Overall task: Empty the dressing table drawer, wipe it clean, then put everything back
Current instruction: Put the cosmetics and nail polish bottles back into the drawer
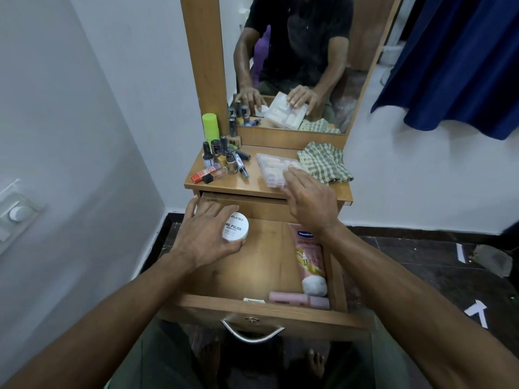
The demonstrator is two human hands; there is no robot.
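The wooden drawer [258,307] stands pulled out under the dressing table top [252,181]. My left hand [206,234] grips a round white nail polish remover tub [236,227] over the drawer's back left. My right hand [309,197] reaches onto the table top, fingers resting on a clear plastic case of false nails [273,167]. Inside the drawer a pink Vaseline tube [309,259] lies along the right wall and a pink bottle [297,300] lies along the front. A green checked cloth [324,161] sits at the table's right.
Several nail polish bottles [224,158] and a lime green can [210,127] crowd the table's left. A mirror [295,66] stands behind. A blue curtain [455,63] hangs at right, a white wall at left. The drawer's metal handle [251,334] faces me.
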